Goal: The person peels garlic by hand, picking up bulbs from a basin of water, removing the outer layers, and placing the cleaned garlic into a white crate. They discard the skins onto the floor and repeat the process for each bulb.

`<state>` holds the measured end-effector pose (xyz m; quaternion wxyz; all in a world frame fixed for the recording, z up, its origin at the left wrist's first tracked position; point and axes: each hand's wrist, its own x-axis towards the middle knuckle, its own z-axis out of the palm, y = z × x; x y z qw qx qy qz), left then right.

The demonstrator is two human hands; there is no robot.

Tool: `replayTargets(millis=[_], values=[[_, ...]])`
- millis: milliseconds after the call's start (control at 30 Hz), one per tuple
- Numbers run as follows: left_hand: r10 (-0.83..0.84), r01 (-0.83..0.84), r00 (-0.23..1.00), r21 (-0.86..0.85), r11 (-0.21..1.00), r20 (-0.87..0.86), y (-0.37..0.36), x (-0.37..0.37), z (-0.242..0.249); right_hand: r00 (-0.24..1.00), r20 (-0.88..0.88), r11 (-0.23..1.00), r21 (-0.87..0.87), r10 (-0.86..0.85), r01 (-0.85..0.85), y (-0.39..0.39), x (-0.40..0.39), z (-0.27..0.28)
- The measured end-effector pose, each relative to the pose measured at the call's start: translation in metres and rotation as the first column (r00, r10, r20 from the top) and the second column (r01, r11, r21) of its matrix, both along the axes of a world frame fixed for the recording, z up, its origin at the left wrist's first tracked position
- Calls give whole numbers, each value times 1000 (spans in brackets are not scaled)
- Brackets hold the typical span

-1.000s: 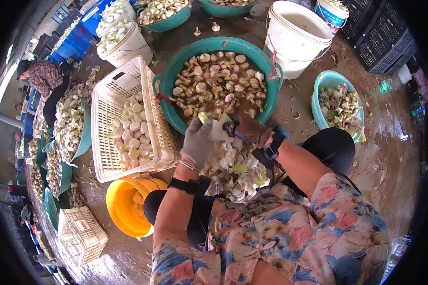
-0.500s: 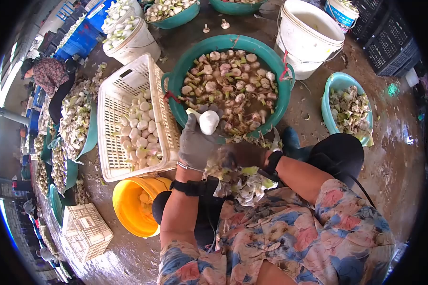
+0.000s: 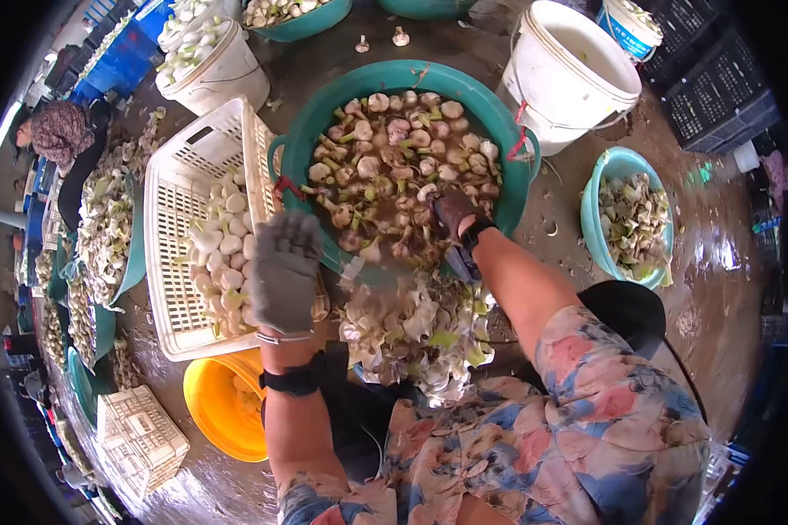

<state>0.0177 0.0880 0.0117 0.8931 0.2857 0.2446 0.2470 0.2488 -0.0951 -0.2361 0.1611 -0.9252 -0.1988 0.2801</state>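
My left hand [image 3: 286, 273], in a grey glove, is over the right rim of a white plastic crate [image 3: 168, 293]. Its fingers are stretched out, with nothing seen in them. Peeled white garlic bulbs [image 3: 229, 234] are heaped inside the crate. In a dark glove, my right hand [image 3: 454, 213] reaches into a green tub [image 3: 302, 162] of unpeeled garlic in brownish water. Its fingers close on a garlic bulb [image 3: 426, 192] at the near right part of the tub. Below that wrist lies a pile of loose garlic skins [image 3: 420, 328], in front of my body.
A yellow bucket [image 3: 223, 411] stands left of my knee. White buckets [image 3: 569, 74] stand behind the tub on either side. A turquoise basin [image 3: 629, 214] of peelings sits right. Black crates [image 3: 718, 105] are stacked far right. Another person [image 3: 59, 131] works at left beside garlic heaps.
My left hand has moved left to the crate and no longer holds the peeled garlic bulb. My right hand has gone from the skins pile forward into the tub. The view has shifted slightly.
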Motion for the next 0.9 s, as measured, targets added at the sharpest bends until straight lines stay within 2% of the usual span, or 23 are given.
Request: replayTargets(millis=[33, 67, 100, 133, 167, 200, 233, 267, 300, 333, 400, 433, 467, 500, 533, 567, 600, 633, 667, 700, 800, 867, 900], values=[[11, -11, 1000, 3, 1000, 2, -4, 3, -2, 958, 133, 948, -231, 254, -219, 6, 7, -8], [-44, 44, 998, -9, 999, -33, -8, 6, -4, 955, 137, 947, -226, 264, -229, 11, 10, -17], [-99, 98, 993, -21, 995, -66, -13, 9, -6, 883, 170, 834, -446, 437, -326, 15, 7, -17], [-142, 153, 981, 75, 985, -130, -21, 15, -9, 783, 160, 666, -642, 600, -380, 25, 7, -16], [-168, 184, 973, 96, 978, -162, -24, 17, -13, 843, 57, 734, -527, 534, -429, 34, 1, 25], [-193, 217, 962, 116, 969, -192, -26, 20, -17, 842, 59, 733, -526, 536, -430, 31, 0, 26], [-191, 216, 963, 117, 969, -191, -28, 22, -20, 999, -13, 998, -29, 50, -51, 24, -4, 28], [-226, 296, 931, 230, 927, -287, -31, 25, -22, 882, -315, 805, 380, -350, 455, 19, -9, 30], [-245, 380, 890, 330, 864, -386, -35, 27, -27, 713, -629, 552, 492, -309, 673, 19, -24, 56], [-244, 380, 889, 326, 866, -387, -42, 30, -37, 712, -630, 555, 488, -310, 674, 14, -37, 81], [-143, 397, 886, 561, 727, -441, -52, 35, -59, 724, -671, 380, 718, 159, 583, 5, -62, 122], [-201, 427, 879, 526, 735, -432, -54, 34, -60, 723, -671, 375, 720, 164, 584, 5, -72, 134], [-198, 427, 880, 533, 731, -432, -51, 33, -59, 636, -731, 307, 682, 248, 664, 6, -81, 146], [-225, 523, 834, 593, 613, -503, -48, 33, -55, 544, -769, 244, 629, 336, 738, 6, -89, 156], [-238, 607, 785, 633, 480, -572, -49, 33, -45, 550, -764, 238, 635, 338, 735, 5, -96, 167], [-187, 593, 799, 694, 408, -572, -55, 29, -35, 633, -739, 308, 673, 234, 672, 2, -101, 179], [-187, 588, 803, 701, 404, -566, -59, 27, -30, 709, -693, 383, 695, 131, 609, -1, -106, 185], [-93, 565, 821, 781, 264, -563, -62, 23, -26, 714, -687, 380, 700, 131, 604, -3, -110, 188], [1, 540, 840, 834, 113, -543, -66, 19, -24, 772, -626, 388, 742, 109, 547, -6, -114, 189], [0, 535, 843, 838, 110, -538, -69, 16, -22, 825, -559, 399, 778, 87, 485, -9, -118, 190], [41, 573, 814, 812, 108, -579, -75, 7, -20, 819, -558, 366, 795, 131, 483, -15, -127, 192], [111, 433, 897, 901, -26, -428, -75, 2, -23, 783, -592, 353, 785, 188, 509, -22, -129, 199], [110, 427, 900, 904, -30, -422, -76, -1, -18, 738, -629, 348, 767, 243, 539, -25, -130, 204]])
